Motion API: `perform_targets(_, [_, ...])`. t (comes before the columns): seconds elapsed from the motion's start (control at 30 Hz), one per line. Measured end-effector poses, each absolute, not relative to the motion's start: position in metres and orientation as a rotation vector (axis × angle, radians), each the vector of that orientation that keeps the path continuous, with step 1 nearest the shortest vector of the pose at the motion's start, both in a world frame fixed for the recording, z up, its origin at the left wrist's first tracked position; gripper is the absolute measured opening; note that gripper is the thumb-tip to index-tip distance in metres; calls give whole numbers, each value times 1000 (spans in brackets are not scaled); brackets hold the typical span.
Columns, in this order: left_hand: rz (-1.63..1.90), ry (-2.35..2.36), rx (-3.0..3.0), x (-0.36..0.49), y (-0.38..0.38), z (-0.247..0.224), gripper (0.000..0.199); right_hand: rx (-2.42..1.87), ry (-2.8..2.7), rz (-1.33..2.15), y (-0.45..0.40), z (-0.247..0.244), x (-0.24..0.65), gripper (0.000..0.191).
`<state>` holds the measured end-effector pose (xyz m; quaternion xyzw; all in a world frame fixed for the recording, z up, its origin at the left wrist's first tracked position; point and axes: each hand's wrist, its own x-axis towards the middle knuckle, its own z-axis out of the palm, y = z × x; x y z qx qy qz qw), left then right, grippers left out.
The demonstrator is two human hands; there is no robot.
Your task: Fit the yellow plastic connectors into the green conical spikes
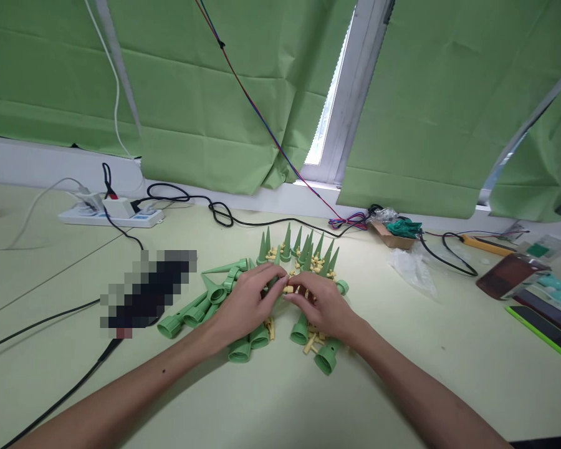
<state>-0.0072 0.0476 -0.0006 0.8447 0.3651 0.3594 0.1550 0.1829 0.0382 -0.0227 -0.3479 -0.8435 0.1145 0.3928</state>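
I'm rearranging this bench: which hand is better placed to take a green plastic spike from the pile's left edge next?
Left, I'd judge: the left hand is beside those green plastic spikes, while the right hand is farther off, beyond the left.

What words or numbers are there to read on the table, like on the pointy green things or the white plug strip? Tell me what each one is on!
There are none that I can read.
Green spikes: no writing shows.
White plug strip: any marks are too small to read.
Dark object on the left: blurred into squares, so I can't tell.
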Motion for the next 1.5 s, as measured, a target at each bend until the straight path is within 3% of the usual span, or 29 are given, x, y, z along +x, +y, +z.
perform_targets(1.5, [1023,1029,2612,-9,46,-5,21,-974,-2161,306,37,-23,182,19])
